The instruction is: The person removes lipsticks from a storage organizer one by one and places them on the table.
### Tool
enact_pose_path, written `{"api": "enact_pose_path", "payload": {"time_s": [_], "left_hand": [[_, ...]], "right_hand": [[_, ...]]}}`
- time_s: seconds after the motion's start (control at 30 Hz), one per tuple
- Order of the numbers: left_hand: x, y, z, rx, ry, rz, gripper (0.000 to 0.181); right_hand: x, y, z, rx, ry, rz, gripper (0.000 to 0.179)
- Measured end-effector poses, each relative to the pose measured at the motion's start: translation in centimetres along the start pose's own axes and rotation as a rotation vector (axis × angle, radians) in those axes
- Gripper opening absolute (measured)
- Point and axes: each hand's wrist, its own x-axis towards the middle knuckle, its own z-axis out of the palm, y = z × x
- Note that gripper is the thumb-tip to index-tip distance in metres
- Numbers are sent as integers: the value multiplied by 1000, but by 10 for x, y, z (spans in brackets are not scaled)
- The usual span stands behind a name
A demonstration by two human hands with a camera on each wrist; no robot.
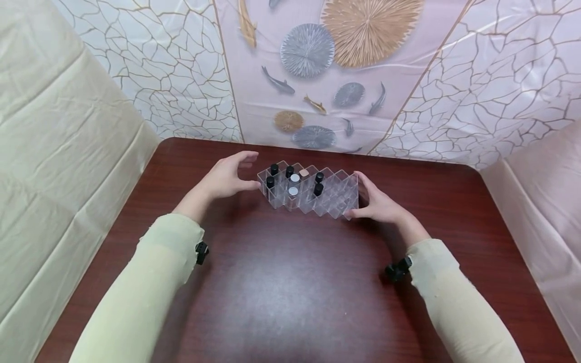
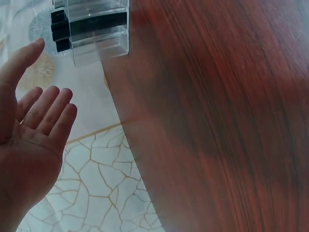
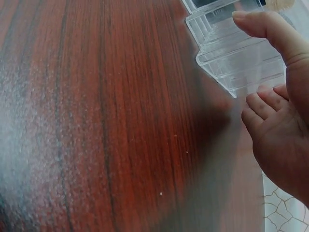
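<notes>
While left hand gapes wide beside clear organizer, right hand spans nearest end, grip unclear; steady both ends evenly.

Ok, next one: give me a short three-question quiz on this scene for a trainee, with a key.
1. Most caps in the case are which colour? A) pink B) black C) white
2. True or false: the right hand is at the case's end that shows no caps.
3. How many white caps show in the head view?

Key:
1. B
2. True; the left hand is by the other end, where black caps stand.
3. Two
</notes>
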Motion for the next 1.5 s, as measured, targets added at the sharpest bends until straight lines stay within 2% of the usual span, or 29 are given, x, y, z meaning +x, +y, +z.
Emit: {"api": "enact_pose_path", "payload": {"time_s": [0.23,0.43,0.83,1.13,1.5], "left_hand": [[9,9,8,5,21,38,70],[19,17,10,34,32,54,63],[42,25,5,152,-36,53,56],[51,21,0,188,-65,55,58],[54,13,3,140,-86,9,55]], "right_hand": [[0,-1,0,-8,2,3,113],[0,-1,0,-16,6,5,114],[-1,1,-1,-31,8,11,115],[-1,2,-2,-29,2,3,115],[0,3,-3,-29,0,-2,116]]}}
